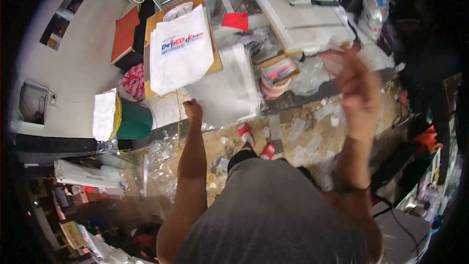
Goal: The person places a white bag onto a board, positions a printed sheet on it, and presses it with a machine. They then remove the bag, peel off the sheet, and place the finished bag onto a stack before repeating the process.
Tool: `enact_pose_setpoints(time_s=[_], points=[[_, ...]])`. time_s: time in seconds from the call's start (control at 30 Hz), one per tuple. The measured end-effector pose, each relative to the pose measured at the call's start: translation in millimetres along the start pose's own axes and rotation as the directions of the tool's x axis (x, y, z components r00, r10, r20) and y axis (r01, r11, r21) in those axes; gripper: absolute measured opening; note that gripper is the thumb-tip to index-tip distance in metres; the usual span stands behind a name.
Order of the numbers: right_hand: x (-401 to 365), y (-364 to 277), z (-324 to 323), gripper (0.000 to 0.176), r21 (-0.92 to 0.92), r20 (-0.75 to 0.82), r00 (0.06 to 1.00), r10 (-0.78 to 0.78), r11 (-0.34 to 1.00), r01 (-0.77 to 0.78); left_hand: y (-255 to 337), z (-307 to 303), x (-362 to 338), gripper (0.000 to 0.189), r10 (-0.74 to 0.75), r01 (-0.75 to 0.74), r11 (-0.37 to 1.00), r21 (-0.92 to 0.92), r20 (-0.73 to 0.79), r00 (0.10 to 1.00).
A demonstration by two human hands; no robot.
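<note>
My left hand [193, 110] is closed at the front edge of the bench, between a translucent plastic sheet [222, 93] and a yellow cord [178, 122]. What its fingers hold, if anything, is hidden. Above it, a stack of white printed bags [185, 66] with blue and red lettering lies on a brown board [216, 61]. My right hand [360, 85] is raised on the right, smeared by motion, in front of the bench and near clear plastic wrapping [310, 78]. Its fingers are too blurred to read.
A press machine [312, 20] with a red button stands at the back right. A small open box [278, 70] sits on pinkish rolls. Beyond lies a red cloth [236, 21]. On the left stands a green bin [134, 120]. Paper and plastic scraps litter the floor [288, 151].
</note>
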State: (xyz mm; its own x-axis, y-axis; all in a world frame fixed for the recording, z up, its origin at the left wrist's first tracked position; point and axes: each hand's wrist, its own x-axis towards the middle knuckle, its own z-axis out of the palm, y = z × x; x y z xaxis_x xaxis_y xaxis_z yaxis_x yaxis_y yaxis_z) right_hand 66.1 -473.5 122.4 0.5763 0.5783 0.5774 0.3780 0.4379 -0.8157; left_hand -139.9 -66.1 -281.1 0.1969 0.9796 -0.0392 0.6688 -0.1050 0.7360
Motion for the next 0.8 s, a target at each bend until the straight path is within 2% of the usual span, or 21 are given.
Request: enact_pose_setpoints(time_s=[0.03, 0.07, 0.1, 0.13, 0.2, 0.27, 0.3, 0.33, 0.4, 0.43, 0.5, 0.6, 0.8], points=[[25, -49, 19, 0.099, -0.180, -0.039, 0.998, -0.044, 0.983, 0.036, 6, -9, -7, 0.035, 0.014, -0.014, 1.000, -0.013, 0.019, 1.000], [62, -60, -12, 0.101, 0.052, 0.376, 0.847, -0.375, 0.922, 0.385, 15, -16, -14, 0.037, 0.031, -0.030, 0.999, -0.038, 0.035, 0.999], [78, -88, -14, 0.102, -0.012, 0.496, 0.759, -0.423, 0.870, 0.493, 16, -18, -19, 0.037, 0.041, -0.040, 0.999, -0.031, 0.041, 0.998], [83, -106, -10, 0.102, -0.059, 0.553, 0.719, -0.420, 0.842, 0.537, 16, -20, -25, 0.037, 0.032, -0.032, 0.997, -0.069, 0.004, 0.999], [85, -121, -7, 0.102, -0.164, 0.537, 0.764, -0.359, 0.843, 0.512, 35, -22, -35, 0.037, 0.029, -0.035, 0.991, -0.133, -0.043, 0.999], [83, -127, -6, 0.103, -0.299, 0.429, 0.859, -0.279, 0.853, 0.427, 39, -31, -56, 0.035, -0.065, 0.076, 0.951, -0.299, 0.045, 0.997], [85, -128, -6, 0.103, -0.347, 0.378, 0.889, -0.259, 0.851, 0.396, 37, -25, -58, 0.034, -0.103, 0.136, 0.854, -0.501, 0.094, 0.990], [83, -129, -10, 0.103, -0.363, 0.365, 0.899, -0.243, 0.851, 0.378, 34, -24, -63, 0.034, -0.105, 0.139, 0.853, -0.504, 0.096, 0.990], [81, -131, -13, 0.103, -0.373, 0.361, 0.901, -0.239, 0.849, 0.375, 66, -41, -84, 0.034, -0.175, 0.400, 0.549, -0.734, 0.367, 0.914], [79, -132, -14, 0.103, -0.356, 0.389, 0.888, -0.246, 0.849, 0.392, 68, -42, -85, 0.034, -0.170, 0.397, 0.549, -0.736, 0.367, 0.915], [74, -135, -18, 0.104, -0.265, 0.489, 0.823, -0.288, 0.850, 0.455, 70, -43, -88, 0.032, -0.073, 0.475, 0.535, -0.699, 0.522, 0.850], [67, -137, -23, 0.104, -0.139, 0.600, 0.721, -0.347, 0.842, 0.521, 90, -46, -105, 0.030, -0.100, 0.489, 0.545, -0.681, 0.526, 0.844], [59, -143, -29, 0.105, -0.135, 0.614, 0.709, -0.346, 0.839, 0.526, 131, -64, -139, 0.030, -0.006, 0.471, 0.474, -0.744, 0.532, 0.847]])
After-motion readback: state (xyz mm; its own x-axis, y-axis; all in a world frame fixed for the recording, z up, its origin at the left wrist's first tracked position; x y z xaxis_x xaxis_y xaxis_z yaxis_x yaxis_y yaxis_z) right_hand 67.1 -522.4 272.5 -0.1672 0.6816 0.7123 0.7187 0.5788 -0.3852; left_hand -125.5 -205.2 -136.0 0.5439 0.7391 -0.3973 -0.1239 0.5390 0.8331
